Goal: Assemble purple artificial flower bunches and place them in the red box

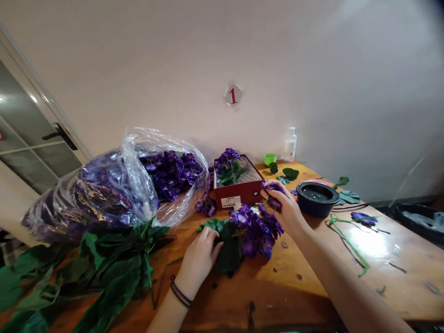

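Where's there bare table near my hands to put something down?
Bare wood lies in front of the artificial purple flowers, right of your left hand. More lies right of the green stem, past the black bowl. It's crowded on the left, where the plastic bag of flowers, long leaves and red box sit.

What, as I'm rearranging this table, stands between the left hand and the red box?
The left hand rests on green leaves; those leaves and the purple artificial flowers lie between it and the front of the red box.
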`<state>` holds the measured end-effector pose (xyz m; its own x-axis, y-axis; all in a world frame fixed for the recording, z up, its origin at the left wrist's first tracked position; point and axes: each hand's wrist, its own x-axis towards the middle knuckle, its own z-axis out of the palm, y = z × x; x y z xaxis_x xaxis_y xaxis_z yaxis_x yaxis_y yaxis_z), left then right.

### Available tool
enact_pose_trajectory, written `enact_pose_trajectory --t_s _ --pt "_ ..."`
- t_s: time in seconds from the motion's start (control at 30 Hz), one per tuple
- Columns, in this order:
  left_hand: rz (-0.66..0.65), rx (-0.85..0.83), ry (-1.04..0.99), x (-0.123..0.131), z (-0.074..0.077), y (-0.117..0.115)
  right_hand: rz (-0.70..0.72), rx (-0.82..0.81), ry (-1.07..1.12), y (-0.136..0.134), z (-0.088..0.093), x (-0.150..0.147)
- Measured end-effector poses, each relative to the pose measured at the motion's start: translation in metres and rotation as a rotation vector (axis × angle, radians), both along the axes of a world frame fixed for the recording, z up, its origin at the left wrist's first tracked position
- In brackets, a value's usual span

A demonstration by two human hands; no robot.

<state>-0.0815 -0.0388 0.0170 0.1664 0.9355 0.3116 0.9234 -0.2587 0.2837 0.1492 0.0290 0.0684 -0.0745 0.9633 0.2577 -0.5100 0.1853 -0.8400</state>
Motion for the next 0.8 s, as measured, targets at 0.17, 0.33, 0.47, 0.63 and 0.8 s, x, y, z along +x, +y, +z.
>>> enact_pose_trajectory --t_s 0.17,0.33,0.47,0.63,0.8 --pt "-0.012 0.014 0.329 0.008 -0.002 0.004 -0.029 -0.001 -0.078 0.003 0.005 0.002" --pt "-0.075 0.155 0.010 0.006 0.000 0.014 0.155 0.067 -0.094 0.002 0.002 0.029" --pt "-0.049 0.329 -0.314 0.006 0.000 0.021 0.684 0.235 -0.127 -0.010 0.007 0.048" --pt "-0.005 0.299 -0.721 0.011 0.010 0.021 1.079 0.267 -0.762 -0.020 0.020 0.027" --pt "-0.095 0.242 -1.165 0.020 0.019 0.024 0.650 0.385 -0.903 -0.019 -0.016 -0.022"
